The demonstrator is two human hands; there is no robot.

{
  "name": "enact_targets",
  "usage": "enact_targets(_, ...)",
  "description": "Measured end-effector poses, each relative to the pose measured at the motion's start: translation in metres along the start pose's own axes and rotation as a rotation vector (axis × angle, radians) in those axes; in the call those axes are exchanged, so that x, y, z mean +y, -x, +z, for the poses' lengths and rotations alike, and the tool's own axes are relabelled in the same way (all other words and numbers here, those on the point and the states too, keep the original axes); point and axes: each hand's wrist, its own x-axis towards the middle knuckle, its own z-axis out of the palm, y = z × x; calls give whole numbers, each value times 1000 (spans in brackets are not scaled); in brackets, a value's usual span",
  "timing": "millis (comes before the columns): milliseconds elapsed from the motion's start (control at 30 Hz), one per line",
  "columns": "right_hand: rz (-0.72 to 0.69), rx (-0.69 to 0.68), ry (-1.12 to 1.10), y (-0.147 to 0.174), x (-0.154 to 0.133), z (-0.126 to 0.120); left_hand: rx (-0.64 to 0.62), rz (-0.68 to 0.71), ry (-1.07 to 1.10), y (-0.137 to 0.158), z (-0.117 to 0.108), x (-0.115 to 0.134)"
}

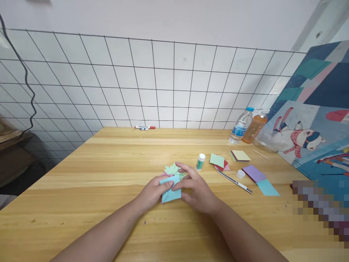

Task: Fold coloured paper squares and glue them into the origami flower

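A light-blue square of paper (171, 195) is held just above the table in front of me. My left hand (152, 191) grips it from the left, thumb pressed flat on top and the other fingers hidden underneath. At its right edge, my right hand (200, 191) pinches the paper between bent fingers and thumb, the index finger raised and stretched past it. Right behind the paper lies a pale-green piece of folded paper (171, 169) with pointed tips, with a bit of pink showing; the hands partly cover it.
A glue stick (200, 162) stands right of my hands, its cap (240, 174) farther right. Nearby lie paper stacks (217, 160) (241, 155), a utility knife (235, 182), purple paper (253, 173) and a wooden stick (261, 154). Bottles (241, 127) and markers (145, 127) sit by the wall.
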Motion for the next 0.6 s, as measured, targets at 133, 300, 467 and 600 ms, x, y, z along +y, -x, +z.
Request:
enact_targets(133,225,-47,-244,-2,5,5,-74,15,-128,-1,2,-6)
enact_targets(300,466,35,-358,-3,15,8,-7,76,-229,0,5,-6)
enact_targets(467,493,40,-338,-2,14,10,15,225,-558,0,3,-3)
enact_targets(600,488,117,-407,-3,12,11,13,195,-601,-1,2,-7)
